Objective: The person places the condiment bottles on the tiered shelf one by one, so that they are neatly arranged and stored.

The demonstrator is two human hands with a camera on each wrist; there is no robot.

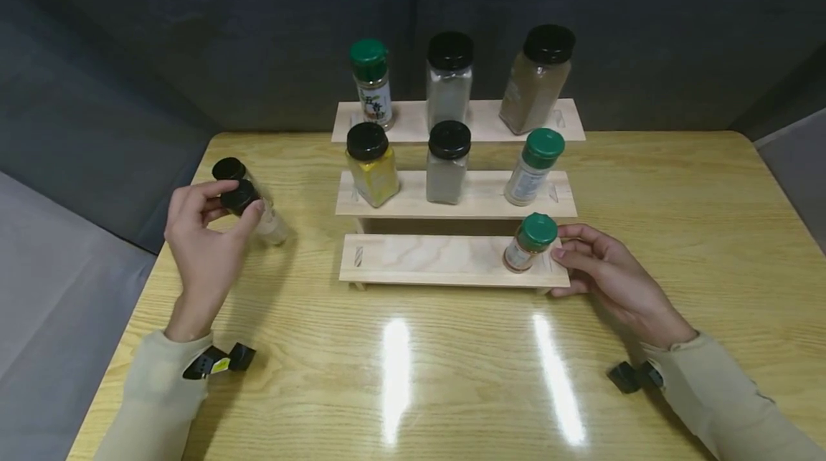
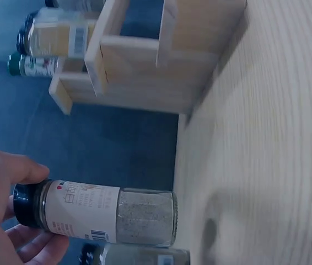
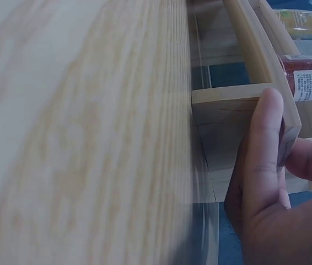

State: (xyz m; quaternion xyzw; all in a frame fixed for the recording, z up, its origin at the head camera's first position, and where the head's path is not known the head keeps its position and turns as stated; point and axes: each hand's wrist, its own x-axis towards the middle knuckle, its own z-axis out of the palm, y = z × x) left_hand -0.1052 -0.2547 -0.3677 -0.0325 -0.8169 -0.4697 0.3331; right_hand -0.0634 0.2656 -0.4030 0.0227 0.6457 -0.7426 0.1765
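From the head camera, the left hand point(image 1: 205, 231) pinches the black cap of a clear spice jar point(image 1: 253, 208) that stands on the wooden table point(image 1: 413, 360), left of the stepped wooden rack point(image 1: 452, 260); thumb and fingers curl round the cap, so that grip is closed on the jar. A second black-capped jar point(image 1: 229, 169) stands just behind it. The right hand point(image 1: 609, 278) lies at the right end of the rack's lowest step, fingers loosely bent beside a green-capped jar point(image 1: 528, 241) that stands on that step; the fingertips are just beside the jar, and whether they touch it I cannot tell from here. The middle step carries a yellow-filled jar point(image 1: 371, 164), a grey-filled jar point(image 1: 447, 162) and another green-capped one point(image 1: 533, 167); three taller jars stand on the top step.

The left wrist camera shows the held jar point(image 2: 106, 212) with its base on the table point(image 2: 266, 165), fingers round its black cap, grey-white powder inside, and the rack point(image 2: 145, 61) well apart beyond it.

The right wrist camera shows the thumb point(image 3: 263, 160) pressed against the rack's end edge point(image 3: 238, 99), the other fingers curled behind the board: this grip clasps the rack's edge. A red-labelled jar point(image 3: 309, 77) sits just past the fingers.
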